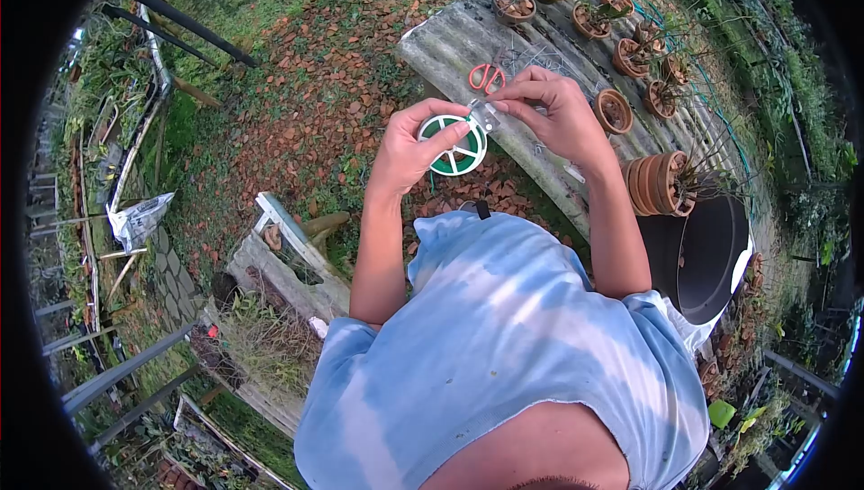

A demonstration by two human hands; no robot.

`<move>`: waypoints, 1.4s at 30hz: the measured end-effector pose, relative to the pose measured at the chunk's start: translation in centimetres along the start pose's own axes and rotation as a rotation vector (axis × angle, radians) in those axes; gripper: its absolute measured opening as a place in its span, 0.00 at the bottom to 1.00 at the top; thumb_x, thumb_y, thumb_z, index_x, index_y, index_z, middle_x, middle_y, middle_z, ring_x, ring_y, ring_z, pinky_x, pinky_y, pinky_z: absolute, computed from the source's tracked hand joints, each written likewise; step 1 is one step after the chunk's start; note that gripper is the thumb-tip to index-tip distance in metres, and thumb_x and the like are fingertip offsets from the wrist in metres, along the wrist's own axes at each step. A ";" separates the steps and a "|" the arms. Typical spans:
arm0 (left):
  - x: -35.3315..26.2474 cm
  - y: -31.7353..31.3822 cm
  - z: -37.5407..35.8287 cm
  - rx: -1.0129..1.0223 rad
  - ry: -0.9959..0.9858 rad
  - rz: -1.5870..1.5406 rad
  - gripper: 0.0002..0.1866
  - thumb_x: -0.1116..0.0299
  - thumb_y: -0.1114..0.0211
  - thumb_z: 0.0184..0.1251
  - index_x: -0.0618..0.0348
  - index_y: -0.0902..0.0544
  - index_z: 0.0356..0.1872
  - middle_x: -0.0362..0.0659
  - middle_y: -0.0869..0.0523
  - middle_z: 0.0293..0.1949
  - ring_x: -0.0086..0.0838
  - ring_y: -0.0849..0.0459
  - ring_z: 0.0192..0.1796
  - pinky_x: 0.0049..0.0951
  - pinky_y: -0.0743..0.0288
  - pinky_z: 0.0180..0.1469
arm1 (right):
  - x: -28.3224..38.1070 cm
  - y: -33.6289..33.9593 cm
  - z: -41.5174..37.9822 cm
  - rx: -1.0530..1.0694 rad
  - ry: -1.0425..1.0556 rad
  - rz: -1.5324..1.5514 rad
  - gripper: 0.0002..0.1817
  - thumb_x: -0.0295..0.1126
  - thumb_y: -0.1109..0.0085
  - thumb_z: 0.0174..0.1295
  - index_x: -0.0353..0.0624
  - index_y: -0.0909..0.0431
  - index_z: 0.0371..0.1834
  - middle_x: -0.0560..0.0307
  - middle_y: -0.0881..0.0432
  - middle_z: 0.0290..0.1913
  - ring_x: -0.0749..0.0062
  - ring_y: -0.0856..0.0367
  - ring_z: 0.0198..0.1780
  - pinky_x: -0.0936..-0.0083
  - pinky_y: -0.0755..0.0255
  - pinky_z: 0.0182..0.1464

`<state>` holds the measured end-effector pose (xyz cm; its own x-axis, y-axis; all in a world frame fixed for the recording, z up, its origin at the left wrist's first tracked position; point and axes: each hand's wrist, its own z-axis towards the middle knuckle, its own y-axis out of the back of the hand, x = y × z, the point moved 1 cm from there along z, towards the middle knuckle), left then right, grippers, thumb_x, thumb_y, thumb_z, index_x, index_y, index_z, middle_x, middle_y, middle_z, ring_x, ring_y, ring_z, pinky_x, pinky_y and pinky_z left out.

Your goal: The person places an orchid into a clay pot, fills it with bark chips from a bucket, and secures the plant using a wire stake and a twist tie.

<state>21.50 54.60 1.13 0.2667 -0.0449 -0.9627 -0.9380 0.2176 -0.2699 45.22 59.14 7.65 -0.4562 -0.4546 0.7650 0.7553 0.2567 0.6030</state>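
Note:
My left hand [402,146] is closed around a white spoked spool of green garden wire [461,163], its thumb laid across the spool's face. At the spool's upper right sits a small clear plastic piece [484,116]. My right hand [560,118] pinches at this plastic piece with thumb and forefinger; whatever lies between the fingertips is too small to make out. Just beyond my hands, orange-handled scissors [487,78] lie at the edge of a grey corrugated tabletop [441,40]. A short green end hangs below the spool.
Several clay pots [614,112] with plants stand on the corrugated table, beside a heap of thin metal wires [540,60]. Stacked clay pots [655,182] and a large black tub [711,256] are at my right. At left, a bench holds dry plant material [270,332].

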 end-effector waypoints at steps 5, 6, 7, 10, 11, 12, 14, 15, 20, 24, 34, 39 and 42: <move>-1.3 0.8 -0.6 -0.046 -0.037 0.016 0.12 0.75 0.27 0.73 0.61 0.10 0.55 0.36 0.08 0.42 0.14 0.12 0.42 0.19 0.18 0.44 | 1.0 -0.2 0.1 0.003 0.090 -0.099 0.12 0.26 0.29 0.67 0.42 0.10 0.52 0.49 0.11 0.43 0.53 0.12 0.48 0.63 0.19 0.51; -1.4 1.1 -0.7 -0.037 -0.042 0.015 0.12 0.75 0.27 0.74 0.61 0.10 0.55 0.36 0.08 0.42 0.14 0.12 0.43 0.19 0.18 0.44 | 1.1 -0.5 0.3 0.021 0.091 -0.073 0.13 0.27 0.29 0.67 0.41 0.10 0.54 0.50 0.11 0.43 0.55 0.11 0.47 0.63 0.19 0.51; -1.5 1.4 -0.7 -0.027 -0.047 0.014 0.12 0.75 0.27 0.74 0.61 0.10 0.55 0.36 0.08 0.42 0.14 0.12 0.43 0.19 0.19 0.45 | 1.1 -0.8 0.5 0.037 0.091 -0.047 0.14 0.27 0.29 0.68 0.40 0.11 0.55 0.50 0.10 0.43 0.57 0.10 0.46 0.63 0.18 0.50; -1.1 1.9 -0.2 -0.021 -0.069 0.028 0.11 0.74 0.27 0.74 0.60 0.09 0.55 0.35 0.08 0.42 0.15 0.12 0.42 0.19 0.19 0.44 | 0.8 -2.5 1.1 0.084 -0.180 0.294 0.14 0.29 0.31 0.72 0.35 0.14 0.56 0.52 0.09 0.43 0.67 0.09 0.44 0.68 0.16 0.47; -0.8 2.2 -0.1 -0.025 -0.076 0.035 0.11 0.74 0.27 0.75 0.59 0.09 0.54 0.35 0.08 0.41 0.15 0.12 0.42 0.19 0.19 0.44 | 0.9 -3.0 1.1 0.117 -0.218 0.344 0.14 0.29 0.33 0.74 0.33 0.14 0.57 0.53 0.09 0.44 0.71 0.10 0.44 0.71 0.16 0.46; -0.6 2.4 -0.1 -0.022 -0.091 0.065 0.11 0.73 0.27 0.74 0.59 0.09 0.54 0.35 0.08 0.42 0.15 0.12 0.42 0.20 0.19 0.44 | 1.1 -3.4 1.1 0.150 -0.256 0.395 0.14 0.29 0.34 0.75 0.32 0.15 0.58 0.55 0.09 0.46 0.75 0.11 0.44 0.74 0.16 0.46; -0.3 3.0 0.1 -0.019 -0.123 0.122 0.10 0.72 0.27 0.74 0.59 0.09 0.53 0.35 0.09 0.43 0.15 0.13 0.43 0.20 0.19 0.46 | 0.9 -4.2 1.3 0.169 -0.315 0.482 0.14 0.29 0.36 0.77 0.30 0.16 0.58 0.56 0.10 0.46 0.79 0.11 0.43 0.78 0.15 0.46; -0.3 3.2 0.1 -0.013 -0.175 0.233 0.11 0.71 0.26 0.72 0.59 0.09 0.53 0.38 0.10 0.45 0.21 0.11 0.47 0.26 0.18 0.49 | 0.4 -4.8 1.1 0.154 -0.343 0.522 0.14 0.29 0.36 0.77 0.29 0.16 0.58 0.55 0.10 0.45 0.78 0.11 0.43 0.79 0.14 0.46; -2.4 2.7 -0.9 -0.079 -0.341 0.744 0.14 0.68 0.25 0.69 0.55 0.09 0.53 0.48 0.14 0.53 0.41 0.13 0.57 0.38 0.19 0.59 | 0.0 -6.5 1.0 0.060 -0.427 0.598 0.14 0.29 0.36 0.77 0.28 0.16 0.57 0.54 0.10 0.45 0.78 0.10 0.42 0.81 0.12 0.47; -3.2 0.9 -2.0 -0.183 -0.319 0.861 0.20 0.63 0.18 0.60 0.52 0.10 0.53 0.49 0.16 0.58 0.45 0.14 0.61 0.43 0.19 0.62 | 0.3 -7.0 1.1 0.003 -0.432 0.609 0.13 0.29 0.35 0.76 0.29 0.16 0.56 0.55 0.10 0.45 0.78 0.10 0.42 0.81 0.12 0.47; -1.8 0.1 -1.1 -0.296 -0.476 0.915 0.21 0.69 0.19 0.49 0.53 0.10 0.48 0.48 0.16 0.55 0.45 0.12 0.55 0.43 0.17 0.56 | 1.0 -6.7 0.7 -0.195 -0.241 0.275 0.07 0.25 0.36 0.75 0.30 0.14 0.47 0.50 0.08 0.37 0.69 0.06 0.38 0.74 0.10 0.41; -2.4 0.4 -1.0 -0.276 -0.523 0.918 0.20 0.67 0.19 0.47 0.52 0.09 0.46 0.49 0.16 0.54 0.47 0.13 0.56 0.47 0.18 0.57 | 0.1 -7.2 0.4 -0.155 -0.231 0.560 0.10 0.26 0.38 0.77 0.29 0.19 0.52 0.49 0.09 0.46 0.71 0.08 0.49 0.73 0.10 0.46; -2.7 0.3 -1.1 -0.249 -0.534 0.951 0.20 0.67 0.19 0.47 0.52 0.09 0.46 0.49 0.16 0.54 0.48 0.14 0.56 0.47 0.19 0.59 | -0.6 -6.8 0.6 -0.086 -0.293 0.798 0.13 0.28 0.36 0.77 0.30 0.21 0.57 0.48 0.10 0.51 0.72 0.11 0.53 0.73 0.11 0.50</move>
<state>20.23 53.76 3.61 -0.5781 0.4730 -0.6649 -0.8130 -0.2637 0.5192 40.08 58.20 3.24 0.1339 0.0768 0.9880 0.9299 0.3350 -0.1520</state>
